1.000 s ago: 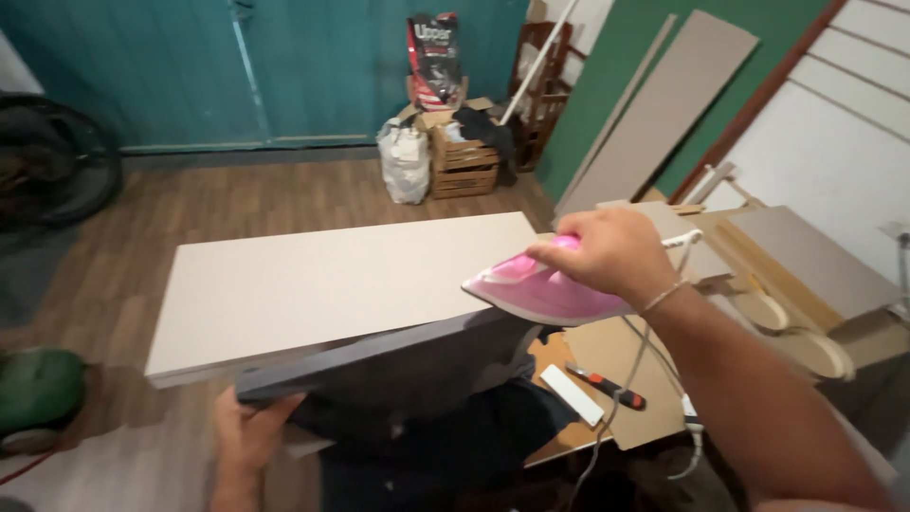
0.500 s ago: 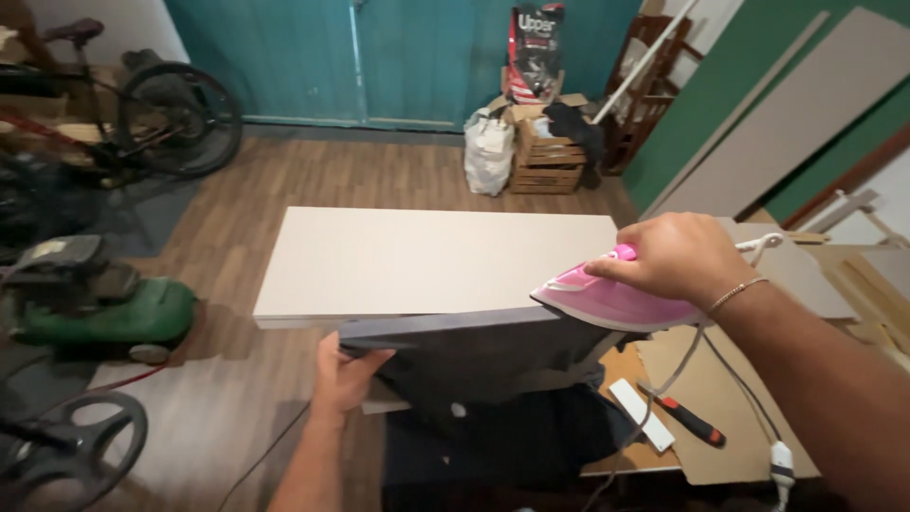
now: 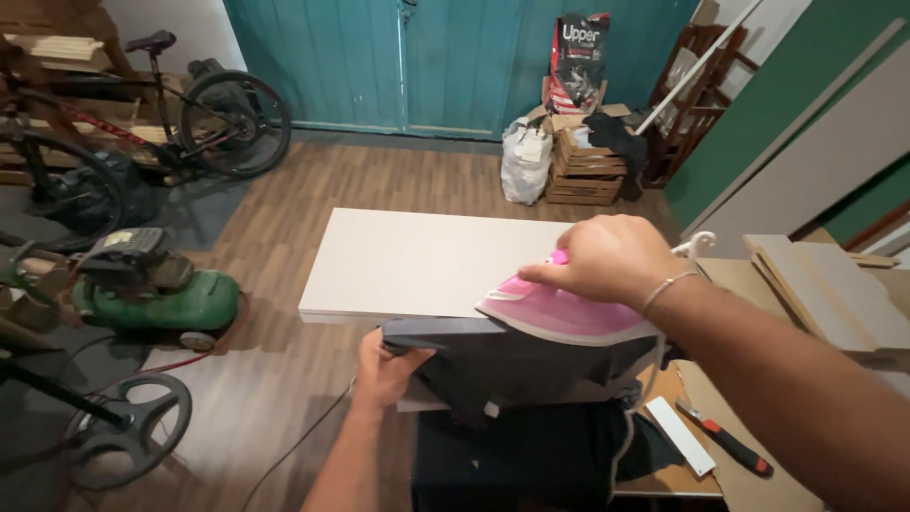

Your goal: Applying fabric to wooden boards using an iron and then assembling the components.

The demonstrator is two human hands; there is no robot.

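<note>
My right hand point(image 3: 607, 258) grips a pink and white clothes iron point(image 3: 559, 313), pressed on the near edge of a dark grey panel point(image 3: 512, 356). That panel stands on edge below me. My left hand point(image 3: 384, 365) clasps its left end. Behind the panel lies a white board point(image 3: 417, 261), flat and wide. The iron's white cord point(image 3: 645, 379) hangs down on the right.
A green lawnmower point(image 3: 156, 289) and a bicycle point(image 3: 142, 123) stand on the left. Wooden crates point(image 3: 583, 166), a white bag point(image 3: 524, 161) and a dark sack sit by the teal doors. Boards point(image 3: 825, 284) lean and lie at right, with a red-handled knife point(image 3: 725, 438) and a white strip point(image 3: 679, 434).
The view has swung left and down, bringing the mower and bicycle into sight. My right hand has slid the iron leftwards along the panel edge. My left hand keeps its hold.
</note>
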